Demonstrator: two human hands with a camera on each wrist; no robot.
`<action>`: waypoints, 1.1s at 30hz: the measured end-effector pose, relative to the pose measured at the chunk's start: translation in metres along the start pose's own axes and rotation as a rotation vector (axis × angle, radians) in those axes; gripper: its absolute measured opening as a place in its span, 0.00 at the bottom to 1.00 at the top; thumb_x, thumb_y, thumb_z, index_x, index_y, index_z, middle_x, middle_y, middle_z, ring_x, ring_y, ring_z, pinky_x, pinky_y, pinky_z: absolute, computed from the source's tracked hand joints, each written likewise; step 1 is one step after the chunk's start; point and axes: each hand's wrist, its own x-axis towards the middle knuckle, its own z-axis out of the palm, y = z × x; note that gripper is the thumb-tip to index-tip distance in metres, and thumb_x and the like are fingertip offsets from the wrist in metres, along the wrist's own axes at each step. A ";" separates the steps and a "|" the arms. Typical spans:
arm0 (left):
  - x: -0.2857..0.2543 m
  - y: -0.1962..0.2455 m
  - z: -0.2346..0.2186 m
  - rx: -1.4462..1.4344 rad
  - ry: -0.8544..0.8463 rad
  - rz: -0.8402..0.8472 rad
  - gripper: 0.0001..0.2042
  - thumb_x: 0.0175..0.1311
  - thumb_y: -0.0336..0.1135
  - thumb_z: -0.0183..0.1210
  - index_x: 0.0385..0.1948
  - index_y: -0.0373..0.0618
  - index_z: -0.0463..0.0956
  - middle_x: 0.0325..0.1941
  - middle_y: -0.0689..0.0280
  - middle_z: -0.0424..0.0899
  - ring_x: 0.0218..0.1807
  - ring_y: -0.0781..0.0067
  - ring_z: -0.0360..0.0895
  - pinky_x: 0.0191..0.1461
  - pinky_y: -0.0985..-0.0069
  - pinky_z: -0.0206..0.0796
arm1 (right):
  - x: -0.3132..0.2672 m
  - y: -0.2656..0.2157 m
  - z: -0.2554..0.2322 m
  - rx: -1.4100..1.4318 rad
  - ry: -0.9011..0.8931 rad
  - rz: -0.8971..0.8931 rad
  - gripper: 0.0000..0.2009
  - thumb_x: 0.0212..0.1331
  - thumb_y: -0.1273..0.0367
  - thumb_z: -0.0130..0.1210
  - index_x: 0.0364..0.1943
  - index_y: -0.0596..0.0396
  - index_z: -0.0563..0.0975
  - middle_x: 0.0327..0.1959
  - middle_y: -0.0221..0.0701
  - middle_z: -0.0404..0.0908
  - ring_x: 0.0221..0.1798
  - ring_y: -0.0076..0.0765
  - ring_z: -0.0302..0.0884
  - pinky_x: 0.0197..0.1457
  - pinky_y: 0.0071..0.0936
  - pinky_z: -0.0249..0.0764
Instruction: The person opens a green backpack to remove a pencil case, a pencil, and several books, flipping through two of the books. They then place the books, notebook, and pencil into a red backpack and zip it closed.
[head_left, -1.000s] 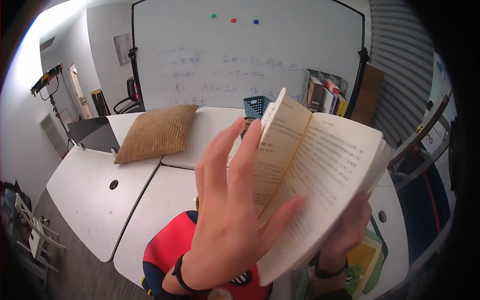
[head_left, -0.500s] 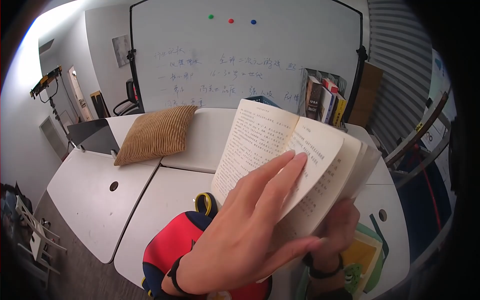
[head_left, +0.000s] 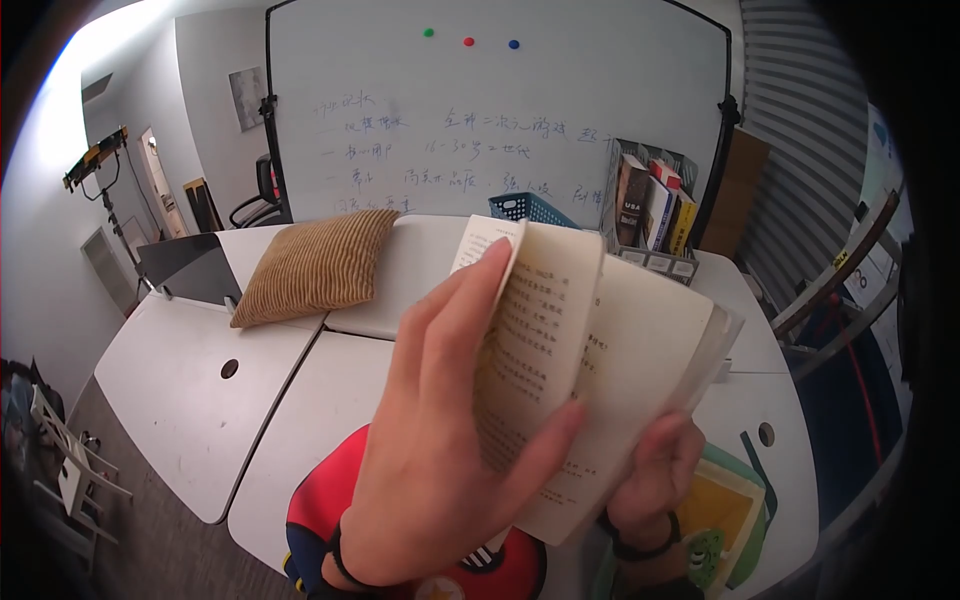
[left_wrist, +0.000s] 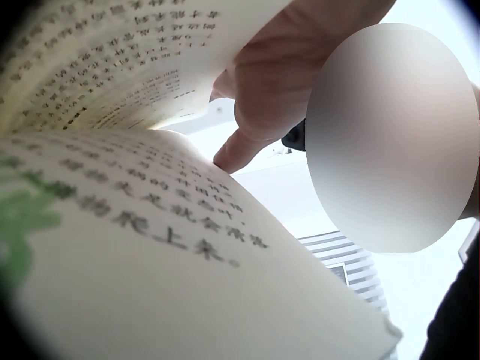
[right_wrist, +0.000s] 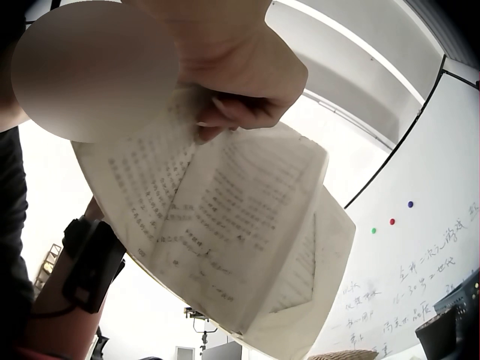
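Observation:
An open paperback book (head_left: 640,360) with printed Chinese text is held up tilted over the desk. My left hand (head_left: 420,450) lies across its left side, fingers extended along the leaves and thumb on the page near the middle. Several leaves stand raised and bowed beside that hand. My right hand (head_left: 655,470) grips the book at its lower right corner, fingers curled. In the left wrist view the book (left_wrist: 187,270) shows a green printed picture at the left; the right wrist view shows the curved pages from below (right_wrist: 232,202).
Below the left hand lies a red and navy bag (head_left: 325,480). A green frog figure (head_left: 705,550) and a yellow folder (head_left: 735,500) are at the lower right. A brown corduroy pillow (head_left: 320,265), blue basket (head_left: 535,208) and grey book rack (head_left: 655,258) stand farther back, before the whiteboard (head_left: 500,100).
The left hand swept right across the pages, then returned to the left side with leaves turning over. The right hand stayed at the book's lower right, and the visible pages differ.

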 end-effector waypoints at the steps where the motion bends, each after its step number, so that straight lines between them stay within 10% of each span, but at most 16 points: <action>1: -0.001 -0.001 -0.003 -0.030 -0.007 -0.049 0.40 0.55 0.29 0.69 0.70 0.34 0.57 0.66 0.48 0.71 0.66 0.53 0.73 0.67 0.61 0.66 | 0.000 0.001 0.001 -0.009 0.031 -0.013 0.22 0.76 0.54 0.44 0.38 0.64 0.71 0.36 0.36 0.79 0.38 0.27 0.74 0.43 0.26 0.70; 19: 0.002 -0.020 -0.018 0.033 0.107 -0.161 0.26 0.64 0.28 0.57 0.66 0.41 0.65 0.68 0.57 0.71 0.67 0.61 0.71 0.68 0.64 0.62 | 0.022 -0.015 -0.006 -0.004 -0.007 0.057 0.27 0.78 0.55 0.38 0.57 0.72 0.72 0.50 0.43 0.81 0.51 0.34 0.79 0.57 0.27 0.71; 24: 0.003 -0.014 -0.014 0.088 0.064 -0.101 0.27 0.63 0.31 0.58 0.66 0.40 0.66 0.67 0.57 0.73 0.67 0.62 0.69 0.68 0.64 0.63 | 0.026 -0.007 0.003 0.011 0.097 0.043 0.20 0.77 0.62 0.43 0.32 0.66 0.76 0.28 0.33 0.80 0.32 0.22 0.72 0.36 0.21 0.67; 29: 0.004 -0.005 0.003 -0.038 -0.222 -0.060 0.33 0.62 0.39 0.66 0.68 0.39 0.63 0.65 0.53 0.73 0.67 0.59 0.71 0.64 0.64 0.66 | 0.025 -0.007 0.011 0.079 0.116 0.081 0.22 0.77 0.60 0.43 0.32 0.65 0.77 0.27 0.33 0.81 0.32 0.22 0.73 0.36 0.22 0.67; 33: -0.004 -0.006 0.034 -0.160 -0.296 -0.087 0.37 0.63 0.43 0.66 0.68 0.37 0.58 0.61 0.44 0.74 0.61 0.38 0.74 0.61 0.56 0.70 | 0.021 0.001 0.008 0.096 0.037 0.062 0.23 0.77 0.58 0.42 0.34 0.66 0.77 0.29 0.33 0.82 0.33 0.23 0.75 0.37 0.24 0.69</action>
